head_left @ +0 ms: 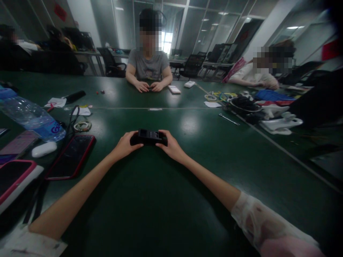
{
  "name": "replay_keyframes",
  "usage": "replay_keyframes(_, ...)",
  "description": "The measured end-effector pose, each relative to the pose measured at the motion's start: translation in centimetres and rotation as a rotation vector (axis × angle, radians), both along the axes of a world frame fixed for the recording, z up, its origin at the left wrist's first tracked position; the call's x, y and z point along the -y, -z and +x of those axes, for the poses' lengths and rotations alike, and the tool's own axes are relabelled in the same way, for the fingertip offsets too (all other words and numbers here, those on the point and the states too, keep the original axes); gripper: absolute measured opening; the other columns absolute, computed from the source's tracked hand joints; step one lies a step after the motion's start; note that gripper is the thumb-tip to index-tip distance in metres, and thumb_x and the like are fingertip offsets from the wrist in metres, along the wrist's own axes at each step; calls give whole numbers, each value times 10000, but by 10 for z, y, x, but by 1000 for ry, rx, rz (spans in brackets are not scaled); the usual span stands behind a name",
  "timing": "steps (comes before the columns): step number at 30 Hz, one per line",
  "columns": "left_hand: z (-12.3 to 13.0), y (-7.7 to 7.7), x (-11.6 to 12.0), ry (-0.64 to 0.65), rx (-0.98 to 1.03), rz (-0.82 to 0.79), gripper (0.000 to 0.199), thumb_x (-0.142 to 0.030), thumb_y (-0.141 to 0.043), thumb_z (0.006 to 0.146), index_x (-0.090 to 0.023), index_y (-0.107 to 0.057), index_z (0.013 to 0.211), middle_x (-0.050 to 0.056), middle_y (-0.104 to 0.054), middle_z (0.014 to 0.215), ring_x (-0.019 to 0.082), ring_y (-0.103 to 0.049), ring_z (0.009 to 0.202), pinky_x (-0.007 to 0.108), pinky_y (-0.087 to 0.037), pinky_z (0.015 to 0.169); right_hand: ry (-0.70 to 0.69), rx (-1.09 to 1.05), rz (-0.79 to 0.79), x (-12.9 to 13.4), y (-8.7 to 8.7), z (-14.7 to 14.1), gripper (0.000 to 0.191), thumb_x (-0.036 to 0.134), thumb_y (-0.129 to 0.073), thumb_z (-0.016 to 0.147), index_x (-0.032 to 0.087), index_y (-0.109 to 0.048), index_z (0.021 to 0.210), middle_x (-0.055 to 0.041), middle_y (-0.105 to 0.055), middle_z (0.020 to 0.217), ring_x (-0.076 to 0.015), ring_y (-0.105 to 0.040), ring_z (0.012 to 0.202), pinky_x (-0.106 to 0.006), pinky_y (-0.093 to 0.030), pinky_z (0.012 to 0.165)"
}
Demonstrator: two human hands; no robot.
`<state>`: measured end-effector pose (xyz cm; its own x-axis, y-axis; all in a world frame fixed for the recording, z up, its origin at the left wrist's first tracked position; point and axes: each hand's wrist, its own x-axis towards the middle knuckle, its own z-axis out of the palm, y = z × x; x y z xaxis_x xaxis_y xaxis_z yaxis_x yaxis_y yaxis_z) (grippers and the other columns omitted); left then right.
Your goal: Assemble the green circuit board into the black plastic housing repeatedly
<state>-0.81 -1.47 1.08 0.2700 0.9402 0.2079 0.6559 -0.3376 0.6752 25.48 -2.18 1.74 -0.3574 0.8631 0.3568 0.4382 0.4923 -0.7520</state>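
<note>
Two bare hands hold one item: the left hand (127, 143) and the right hand (171, 143) grasp opposite ends of a black oblong device with a raised block on top (149, 135). Each thumb lies along the near side, with the fingers wrapped over the ends and far side. This end grip leaves the middle uncovered and probably holds the device level. Position: centre of the dark green desk (150, 203), well apart from other articles. From where I stand, I cannot tell whether its underside touches the surface.

Left side: a dark-screened phone in a red case (71, 157), a rounded white plastic case (44, 149) and a clear plastic bottle with a blue cap (37, 119) sit close together, presumably to leave working room for both forearms. Far right: a slim silver metal wrench (229, 119) lies beyond the right hand, untouched.
</note>
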Motion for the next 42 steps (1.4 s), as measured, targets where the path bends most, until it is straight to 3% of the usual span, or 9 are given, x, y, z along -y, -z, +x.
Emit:
replay_keyframes(7,1,1,-2,-12,-7,16,639,-451,-696,797,-179,-480,1335,148,-581,1274,321,-565,1179,523,-466,992,52,-130,118,2,-1,-3,525,234,-661,853,257,-417,1318,-99,-539,1299,-258,-563,1211,-498,-489,1045)
replay_keyframes(13,1,-1,1,1,38,-5,589,-402,-674,826,-203,-475,1343,123,-563,1315,298,-558,1198,508,-468,998,268,-225,247,1,1,0,529,314,-631,873,249,-378,1332,-117,-513,1280,-263,-551,1191,-474,-491,1024)
replay_keyframes(21,0,-1,1,12,45,-14,582,-408,-677,819,-228,-481,1337,118,-566,1313,314,-557,1205,544,-461,992,470,-186,182,-13,15,9,472,245,-638,822,193,-417,1236,-138,-553,1177,-271,-574,1109,-512,-476,1002)
replay_keyframes(28,0,0,1,13,43,-17,589,-422,-669,821,-231,-476,1344,122,-557,1326,312,-558,1204,542,-466,986,504,-142,81,-18,23,13,475,241,-652,796,173,-427,1208,-153,-558,1179,-287,-573,1120,-534,-463,1014)
replay_keyframes(37,-1,2,-2,13,24,3,603,-434,-680,816,-194,-487,1334,123,-574,1296,291,-565,1189,502,-466,1001,554,-35,122,-13,18,11,566,212,-669,759,144,-424,1265,-184,-511,1259,-318,-521,1182,-543,-438,1038)
replay_keyframes(42,0,0,-1,14,18,-6,594,-443,-669,817,-217,-483,1333,116,-569,1307,301,-564,1193,512,-468,998,492,-53,76,-11,14,11,498,201,-651,782,161,-457,1239,-160,-555,1221,-303,-558,1154,-531,-465,1016)
